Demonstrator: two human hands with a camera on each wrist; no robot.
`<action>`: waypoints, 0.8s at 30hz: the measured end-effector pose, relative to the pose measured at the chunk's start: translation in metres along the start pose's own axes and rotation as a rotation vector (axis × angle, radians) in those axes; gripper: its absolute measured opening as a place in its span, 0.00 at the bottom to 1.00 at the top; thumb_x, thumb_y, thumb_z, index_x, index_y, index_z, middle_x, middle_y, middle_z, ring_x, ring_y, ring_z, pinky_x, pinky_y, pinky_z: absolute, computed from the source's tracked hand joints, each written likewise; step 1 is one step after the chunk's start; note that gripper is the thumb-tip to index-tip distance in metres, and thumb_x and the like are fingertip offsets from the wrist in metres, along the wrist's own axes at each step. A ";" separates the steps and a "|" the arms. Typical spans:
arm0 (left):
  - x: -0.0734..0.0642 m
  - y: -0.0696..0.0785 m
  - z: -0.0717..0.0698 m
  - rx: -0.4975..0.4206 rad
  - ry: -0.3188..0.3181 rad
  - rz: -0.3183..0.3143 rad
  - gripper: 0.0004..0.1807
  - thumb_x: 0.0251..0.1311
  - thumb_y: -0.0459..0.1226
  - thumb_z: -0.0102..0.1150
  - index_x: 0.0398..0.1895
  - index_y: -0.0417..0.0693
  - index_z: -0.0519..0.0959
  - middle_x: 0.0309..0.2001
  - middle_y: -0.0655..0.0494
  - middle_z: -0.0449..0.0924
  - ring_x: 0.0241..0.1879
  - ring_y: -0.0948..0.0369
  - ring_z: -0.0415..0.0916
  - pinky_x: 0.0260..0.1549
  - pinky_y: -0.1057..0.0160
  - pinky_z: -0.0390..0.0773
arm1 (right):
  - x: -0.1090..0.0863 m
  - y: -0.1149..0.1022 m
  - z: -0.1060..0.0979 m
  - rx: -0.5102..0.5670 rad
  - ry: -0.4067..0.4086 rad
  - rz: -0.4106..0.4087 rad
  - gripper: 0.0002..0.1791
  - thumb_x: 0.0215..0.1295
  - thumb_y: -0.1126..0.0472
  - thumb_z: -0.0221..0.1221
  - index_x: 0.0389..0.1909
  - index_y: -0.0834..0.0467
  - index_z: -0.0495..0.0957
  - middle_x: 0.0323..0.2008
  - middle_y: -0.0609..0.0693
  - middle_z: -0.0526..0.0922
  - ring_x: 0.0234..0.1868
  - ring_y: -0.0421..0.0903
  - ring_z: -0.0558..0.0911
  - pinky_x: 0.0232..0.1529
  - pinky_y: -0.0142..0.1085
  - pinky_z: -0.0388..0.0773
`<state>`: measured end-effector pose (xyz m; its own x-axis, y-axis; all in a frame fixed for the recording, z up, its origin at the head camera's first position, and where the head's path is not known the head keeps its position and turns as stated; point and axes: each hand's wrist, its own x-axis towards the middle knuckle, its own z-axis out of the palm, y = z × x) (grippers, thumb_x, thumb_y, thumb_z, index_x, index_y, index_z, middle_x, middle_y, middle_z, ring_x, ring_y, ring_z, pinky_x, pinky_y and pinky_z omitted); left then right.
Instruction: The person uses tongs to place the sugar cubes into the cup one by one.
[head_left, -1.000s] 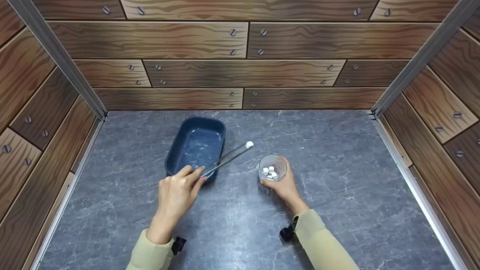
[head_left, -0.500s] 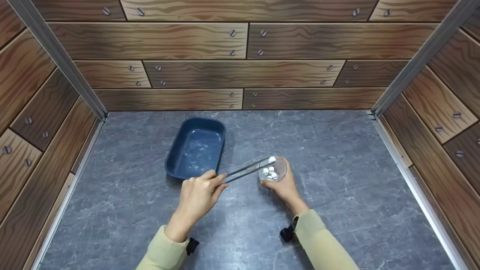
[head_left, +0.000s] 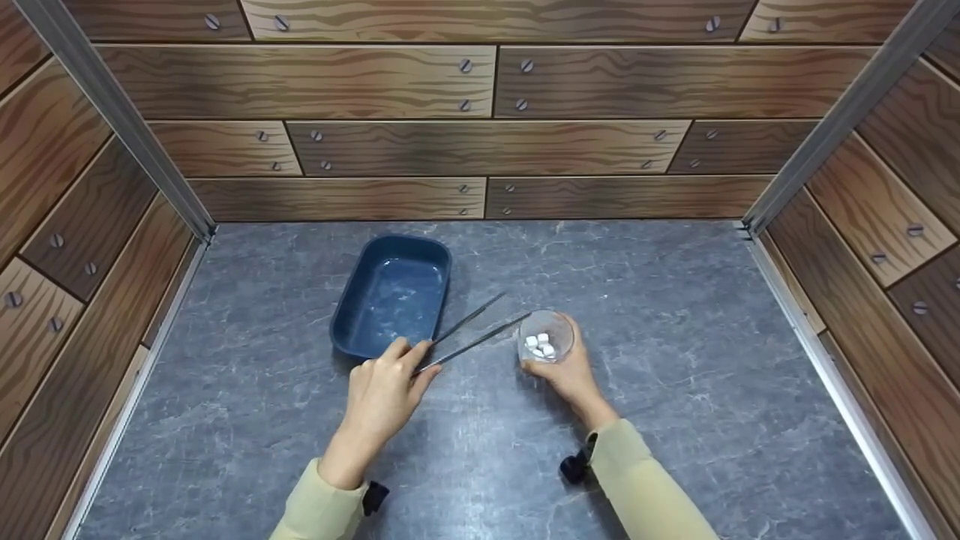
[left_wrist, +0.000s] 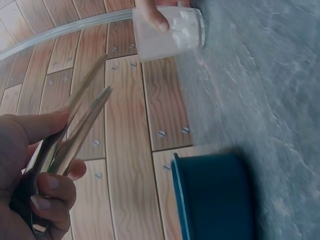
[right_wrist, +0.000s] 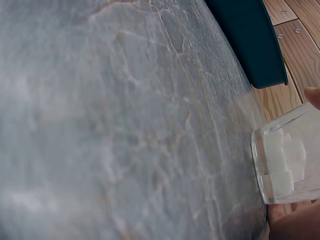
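My left hand (head_left: 382,390) pinches a pair of metal tongs (head_left: 480,340) between thumb and fingers. The tongs' two arms stand apart, with nothing between their tips, and one tip reaches close to the cup's left rim in the head view. My right hand (head_left: 574,379) is wrapped around a clear cup (head_left: 559,325) that stands upright on the table. Several white cubes (head_left: 547,350), like sugar cubes, lie at its bottom. The right wrist view shows the cubes (right_wrist: 282,182) through the cup's wall, against its base.
A deep blue rectangular dish (head_left: 405,296) stands left of the cup, behind my left hand. The grey marbled tabletop (head_left: 675,315) is bounded by wood-patterned panels (head_left: 390,146) at the back and both sides, with metal posts in the corners.
The left hand moved right with a white cube in the tongs and reached over the cup. The tongs spread, the cube dropped in, and the hand drew back left. The right hand stayed still.
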<state>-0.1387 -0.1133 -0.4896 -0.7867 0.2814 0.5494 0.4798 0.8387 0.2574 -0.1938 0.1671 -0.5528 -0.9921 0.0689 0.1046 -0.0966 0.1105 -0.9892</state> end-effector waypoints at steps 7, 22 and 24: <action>-0.008 -0.009 0.003 -0.007 0.039 -0.005 0.18 0.62 0.47 0.66 0.48 0.45 0.83 0.29 0.56 0.72 0.11 0.61 0.65 0.09 0.61 0.66 | 0.006 0.015 -0.002 -0.007 0.005 0.030 0.55 0.34 0.79 0.71 0.69 0.67 0.57 0.64 0.68 0.65 0.65 0.65 0.64 0.67 0.54 0.56; -0.041 -0.051 0.000 -0.043 -0.246 -0.022 0.19 0.58 0.47 0.69 0.50 0.48 0.85 0.32 0.59 0.76 0.14 0.67 0.58 0.14 0.65 0.63 | 0.011 0.036 -0.003 -0.032 0.015 0.014 0.57 0.33 0.76 0.76 0.69 0.64 0.58 0.64 0.65 0.67 0.65 0.59 0.66 0.66 0.49 0.59; -0.045 -0.054 0.001 -0.050 -0.270 -0.027 0.20 0.58 0.47 0.69 0.50 0.49 0.85 0.32 0.61 0.75 0.15 0.67 0.58 0.15 0.64 0.63 | 0.010 0.030 -0.003 -0.031 0.013 0.010 0.56 0.34 0.77 0.75 0.69 0.66 0.57 0.64 0.67 0.66 0.65 0.62 0.66 0.66 0.51 0.59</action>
<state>-0.1301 -0.1710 -0.5288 -0.8712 0.3795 0.3114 0.4710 0.8252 0.3119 -0.2059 0.1736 -0.5808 -0.9919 0.0834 0.0959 -0.0836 0.1401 -0.9866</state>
